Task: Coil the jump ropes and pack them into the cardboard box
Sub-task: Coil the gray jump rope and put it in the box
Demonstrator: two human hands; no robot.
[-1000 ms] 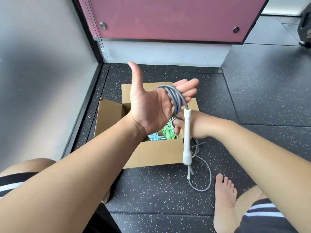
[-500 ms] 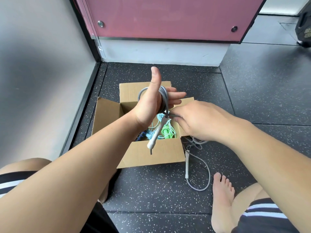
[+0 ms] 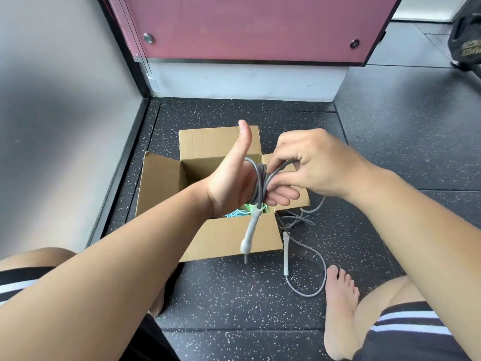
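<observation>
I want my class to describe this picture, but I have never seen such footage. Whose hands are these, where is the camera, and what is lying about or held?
No machine here: the two grips are a person's bare hands, filmed by one head-worn camera looking down at a dark speckled floor. The left grip is flat, thumb up, with a grey jump rope wound around its palm; one white handle hangs below. The right grip pinches the rope beside the coil. The rope's loose end and other handle lie on the floor. Under the hands stands an open cardboard box holding blue and green ropes.
</observation>
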